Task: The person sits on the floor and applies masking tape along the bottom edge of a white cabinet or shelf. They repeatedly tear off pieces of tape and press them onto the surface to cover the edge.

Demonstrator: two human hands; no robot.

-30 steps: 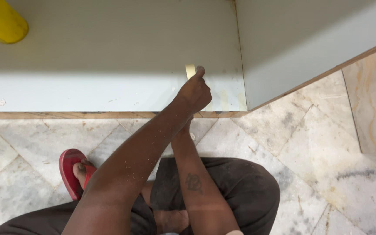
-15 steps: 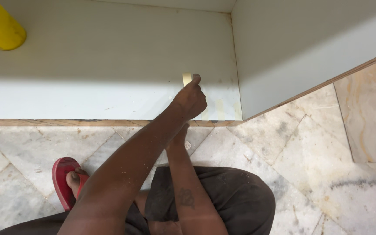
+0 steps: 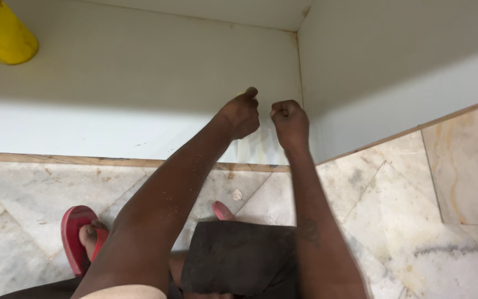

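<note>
I could not tell what my left hand (image 3: pixel 242 113) and right hand (image 3: pixel 290 120) pinched; both fists hid it near the white shelf's (image 3: pixel 112 83) right rear corner. The yellow container (image 3: pixel 1 30) at the shelf's left rear was cut off by the top-left edge. My legs hid most of one red sandal (image 3: pixel 223 211); the other red sandal (image 3: pixel 76 238) showed more.

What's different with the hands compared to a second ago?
The right hand has come up onto the white panel beside the left hand; before, only the left hand was there, pinching a small pale strip, now barely visible. The yellow container stayed in its corner.
</note>
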